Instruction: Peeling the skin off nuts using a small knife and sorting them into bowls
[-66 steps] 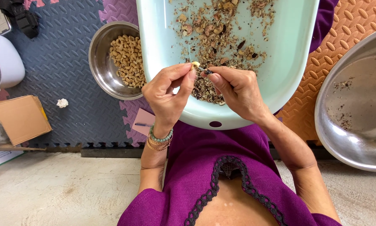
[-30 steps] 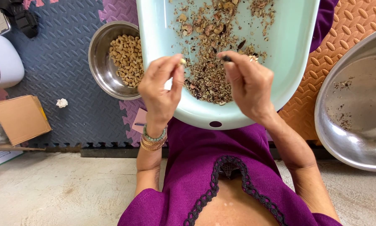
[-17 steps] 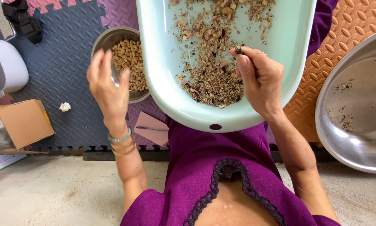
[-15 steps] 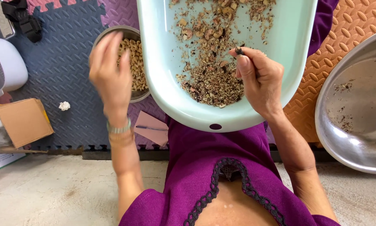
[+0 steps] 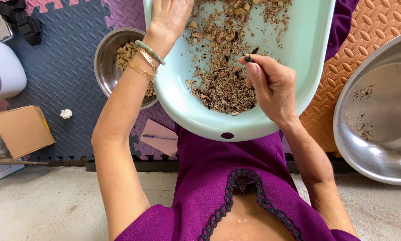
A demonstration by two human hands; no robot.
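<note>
A pale mint-green oval plastic tub [image 5: 307,58] rests on the person's lap, its rim with a small round hole turned toward the body. It holds a scatter of brown nut shell fragments and husk debris [image 5: 225,87], densest in the near half, thinner toward the far end. A small dark-tipped picking tool [image 5: 248,58] is pinched upright above the debris, only its tip showing. Just left of the tub stands a round steel bowl of pale peeled cashew kernels [image 5: 125,53], partly covered by a forearm.

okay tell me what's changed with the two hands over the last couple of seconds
The left hand let go of its nut over the steel bowl, then reached up into the pale green tub. The right hand still pinches the small dark tool above the shell scraps.
</note>
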